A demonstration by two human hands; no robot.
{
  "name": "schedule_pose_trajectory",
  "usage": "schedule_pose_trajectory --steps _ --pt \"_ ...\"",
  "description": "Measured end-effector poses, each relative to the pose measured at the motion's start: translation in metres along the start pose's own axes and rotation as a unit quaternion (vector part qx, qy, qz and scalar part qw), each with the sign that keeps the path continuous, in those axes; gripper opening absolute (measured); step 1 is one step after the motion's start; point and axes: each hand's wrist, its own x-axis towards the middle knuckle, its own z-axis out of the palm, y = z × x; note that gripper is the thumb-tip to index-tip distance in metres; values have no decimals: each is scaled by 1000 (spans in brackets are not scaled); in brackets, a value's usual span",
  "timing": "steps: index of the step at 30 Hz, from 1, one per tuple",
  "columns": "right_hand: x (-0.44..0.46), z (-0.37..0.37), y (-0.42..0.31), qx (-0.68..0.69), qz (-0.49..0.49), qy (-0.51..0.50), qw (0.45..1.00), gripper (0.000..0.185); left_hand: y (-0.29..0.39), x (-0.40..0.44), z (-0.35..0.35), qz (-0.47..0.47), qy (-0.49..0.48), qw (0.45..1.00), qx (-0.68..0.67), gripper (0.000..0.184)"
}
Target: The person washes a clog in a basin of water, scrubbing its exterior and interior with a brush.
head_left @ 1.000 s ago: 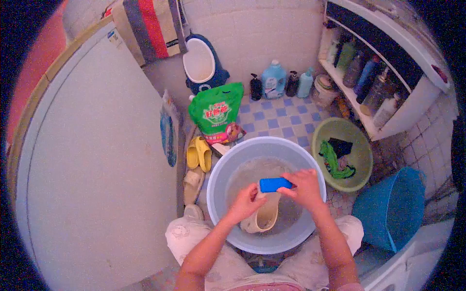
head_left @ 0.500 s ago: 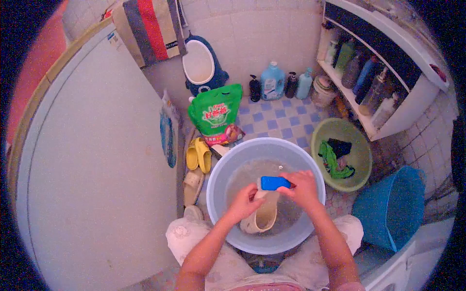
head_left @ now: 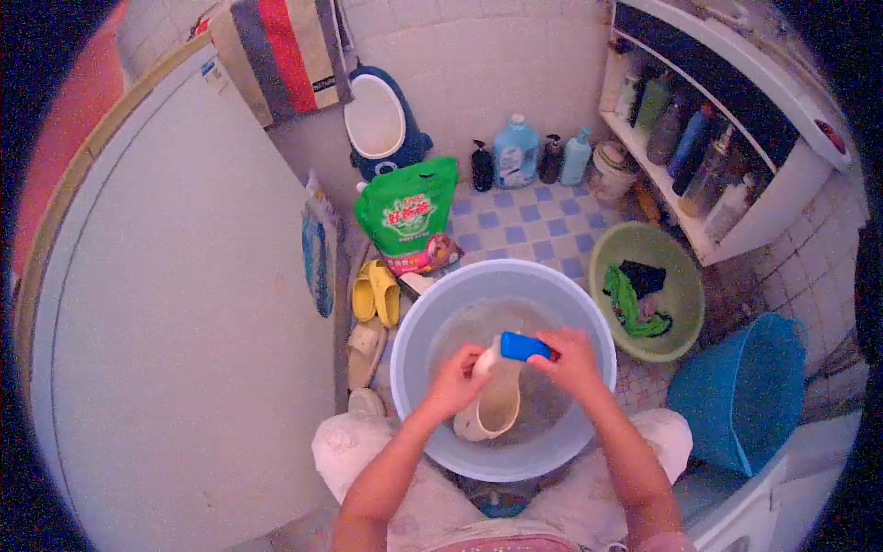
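Between my knees stands a large pale-blue basin [head_left: 596, 317] with cloudy water at its bottom. A cream clog [head_left: 498, 412] is tilted inside it, its opening toward me. My left hand [head_left: 454, 381] is closed around the clog's far end, on its left side. In my right hand [head_left: 572, 362] is a blue scrubbing brush [head_left: 525, 347], gripped at its right end. The brush lies against the clog's far end; its bristles are mostly hidden.
Left of the basin are yellow clogs [head_left: 376, 293], another cream clog [head_left: 366, 350] and a green detergent bag [head_left: 407, 213]. To the right stand a green basin [head_left: 682, 327] with clothes and a blue bucket [head_left: 722, 396]. Bottles [head_left: 516, 156] line the wall near a shelf unit [head_left: 763, 221].
The blue brush and my right hand have shifted slightly right. The clog has tilted a little, and my left hand has moved slightly left with it.
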Motion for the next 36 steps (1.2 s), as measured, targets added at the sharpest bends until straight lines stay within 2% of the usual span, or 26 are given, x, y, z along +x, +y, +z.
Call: schedule_pose_trajectory --steps 2,5,7,9,11,12,14,17,20,22,24,25,26,28,30,32,33,35,36 --pt "-9 25 29 163 59 -12 985 51 -1 -3 -11 -8 15 999 -31 34" --pt "-17 27 40 133 108 -59 983 51 18 -11 -17 -41 30 997 -61 35" --pt "-12 17 18 140 104 -49 984 49 21 -8 -16 -24 16 999 37 35" --pt "-3 11 -2 146 99 -37 984 47 15 -5 -9 -15 7 999 38 35" --pt "4 7 -9 30 -11 21 999 43 13 -1 -6 -2 -3 999 42 34" --pt "4 8 -7 29 -12 22 999 43 13 -2 -9 -2 5 999 34 32" --pt "0 15 -1 132 32 -12 991 42 15 -7 -21 -4 14 1000 25 30" --pt "-14 24 19 135 61 -36 988 41 13 -16 -30 -40 48 996 -61 31" --pt "-12 17 8 128 108 -55 984 39 17 -13 -25 12 47 997 -58 32" --pt "-6 16 -6 138 92 -33 986 40 40 -12 -17 -38 12 993 108 36" --pt "1 15 -16 146 73 -6 987 40 42 -9 -16 -47 12 995 87 40" --pt "2 14 -18 130 91 -25 987 41 41 -8 -15 -60 13 996 64 44" --pt "4 14 -20 116 109 -45 986 42 31 -6 -17 -57 13 996 66 44" --pt "2 8 -23 131 132 -58 981 42 12 -5 -25 31 65 997 14 53" --pt "-3 9 -17 146 158 -77 974 42 15 -10 -41 31 90 995 18 54" --pt "-8 19 6 0 192 -78 978 40 21 -14 -52 25 128 991 28 55" --pt "-8 19 5 1 191 -77 979 40 20 -14 -55 27 128 991 28 55" --pt "-6 19 4 -163 211 -155 951 44 12 -12 -62 74 120 985 100 54" --pt "-10 23 10 -163 211 -153 952 44 12 -12 -62 76 120 985 100 54"
